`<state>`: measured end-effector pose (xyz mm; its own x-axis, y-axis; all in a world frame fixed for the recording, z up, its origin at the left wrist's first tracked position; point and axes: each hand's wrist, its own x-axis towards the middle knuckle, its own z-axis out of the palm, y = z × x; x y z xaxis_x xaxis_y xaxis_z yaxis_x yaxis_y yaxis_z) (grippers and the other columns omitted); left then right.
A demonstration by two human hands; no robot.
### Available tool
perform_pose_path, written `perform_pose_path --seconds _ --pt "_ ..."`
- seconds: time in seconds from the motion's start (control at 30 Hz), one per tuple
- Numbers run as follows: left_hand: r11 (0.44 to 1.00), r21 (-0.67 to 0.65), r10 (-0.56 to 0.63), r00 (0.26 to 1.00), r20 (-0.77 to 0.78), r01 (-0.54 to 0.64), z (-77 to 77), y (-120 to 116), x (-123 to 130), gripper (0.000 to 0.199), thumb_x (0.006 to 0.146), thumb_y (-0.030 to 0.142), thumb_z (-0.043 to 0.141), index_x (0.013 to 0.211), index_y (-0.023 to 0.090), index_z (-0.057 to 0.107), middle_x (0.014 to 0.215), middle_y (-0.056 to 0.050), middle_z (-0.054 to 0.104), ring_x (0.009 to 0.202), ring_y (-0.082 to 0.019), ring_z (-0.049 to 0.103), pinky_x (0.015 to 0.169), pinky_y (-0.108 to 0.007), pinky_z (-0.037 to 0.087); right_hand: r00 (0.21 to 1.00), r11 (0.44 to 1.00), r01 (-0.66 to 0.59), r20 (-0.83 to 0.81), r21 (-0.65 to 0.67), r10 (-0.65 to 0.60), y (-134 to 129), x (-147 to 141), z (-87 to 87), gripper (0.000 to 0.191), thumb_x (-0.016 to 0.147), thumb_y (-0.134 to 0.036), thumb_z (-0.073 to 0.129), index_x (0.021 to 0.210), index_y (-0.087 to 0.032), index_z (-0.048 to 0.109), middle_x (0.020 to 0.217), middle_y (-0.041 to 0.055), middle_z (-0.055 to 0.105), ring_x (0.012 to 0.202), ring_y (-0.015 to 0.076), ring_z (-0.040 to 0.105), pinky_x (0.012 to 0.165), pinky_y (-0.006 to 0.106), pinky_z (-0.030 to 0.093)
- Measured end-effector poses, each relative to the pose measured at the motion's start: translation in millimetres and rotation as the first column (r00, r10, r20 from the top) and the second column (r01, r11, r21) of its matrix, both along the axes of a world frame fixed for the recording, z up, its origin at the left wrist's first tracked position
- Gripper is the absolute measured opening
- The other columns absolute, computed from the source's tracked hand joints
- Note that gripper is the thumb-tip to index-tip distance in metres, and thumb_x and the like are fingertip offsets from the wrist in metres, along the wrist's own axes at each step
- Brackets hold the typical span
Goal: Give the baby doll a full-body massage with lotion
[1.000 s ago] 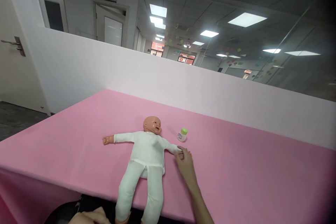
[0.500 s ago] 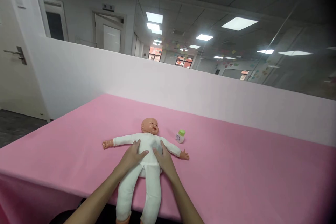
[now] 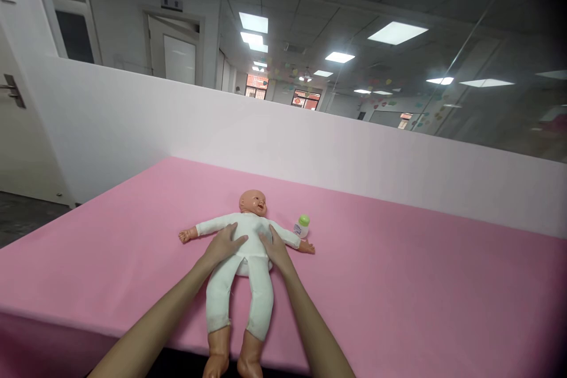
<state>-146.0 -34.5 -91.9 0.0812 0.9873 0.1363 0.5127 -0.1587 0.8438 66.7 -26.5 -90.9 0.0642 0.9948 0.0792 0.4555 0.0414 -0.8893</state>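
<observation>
A baby doll [image 3: 251, 248] in white clothing lies on its back on the pink-covered table, arms spread, head toward the far side. Its bare feet reach past the table's near edge. My left hand [image 3: 224, 244] grips one side of its torso, thumb across the belly. On the other side of the torso my right hand [image 3: 276, 248] is wrapped likewise, thumb on the front. A small bottle with a green cap [image 3: 302, 226] stands by the doll's arm on the right, close to its sleeve. A greyish patch shows on the chest near my right thumb.
The pink tablecloth [image 3: 398, 271] covers the table and hangs over its near edge. Behind rises a low white wall [image 3: 283, 136] with glass above it. A door with a handle [image 3: 15, 91] is at far left.
The doll has slid away from me along the table, with both my hands on its torso; its feet now show. Its right-hand arm is nearer the bottle. The view has shifted slightly.
</observation>
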Motion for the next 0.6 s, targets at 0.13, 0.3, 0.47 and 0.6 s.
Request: perform_pose_path --seconds 0.13,0.3,0.47,0.6 --pt "0.965 0.102 0.254 0.953 -0.165 -0.240 2.2 -3 -43 0.045 0.095 0.049 0.052 0.118 0.018 0.074 0.126 -0.014 0.073 0.113 -0.033 0.067 0.088 -0.038 0.048 0.978 0.996 0.084 0.188 0.036 -0.090 -50 19 13.4 0.062 0.087 -0.060 0.062 0.136 -0.022 0.063 0.114 0.0117 0.074 0.108 0.0337 0.066 0.094 0.045 0.050" --pt "0.907 0.164 0.419 0.801 -0.428 -0.387 -10.6 -4 -111 0.047 0.094 0.051 0.047 0.112 0.016 0.072 0.115 -0.017 0.073 0.109 -0.037 0.063 0.069 -0.034 0.042 0.955 0.958 -0.274 0.138 0.086 0.261 -151 37 0.9 0.035 0.095 -0.057 0.057 0.101 -0.026 0.073 0.091 0.0052 0.070 0.081 0.0224 0.065 0.076 0.032 0.051" --pt "0.954 0.063 0.289 0.835 -0.468 -0.294 -24.4 -2 -136 0.047 0.093 0.058 0.047 0.070 0.021 0.064 0.076 -0.010 0.067 0.074 -0.026 0.061 0.057 -0.030 0.029 0.892 0.884 -0.449 0.124 0.129 0.435 -199 32 -61.8 0.059 0.076 -0.062 0.079 0.127 -0.034 0.072 0.115 0.0093 0.068 0.093 0.0263 0.069 0.080 0.033 0.058" --pt "0.954 0.014 0.293 0.920 -0.259 -0.300 -27.4 0 -138 0.034 0.086 0.054 0.058 0.083 0.021 0.066 0.085 -0.006 0.070 0.077 -0.024 0.063 0.060 -0.029 0.034 0.954 0.968 -0.240 0.199 0.067 0.223 -206 16 -95.0 0.031 0.091 -0.048 0.069 0.119 -0.036 0.075 0.083 0.0034 0.072 0.067 0.0203 0.071 0.062 0.027 0.060"
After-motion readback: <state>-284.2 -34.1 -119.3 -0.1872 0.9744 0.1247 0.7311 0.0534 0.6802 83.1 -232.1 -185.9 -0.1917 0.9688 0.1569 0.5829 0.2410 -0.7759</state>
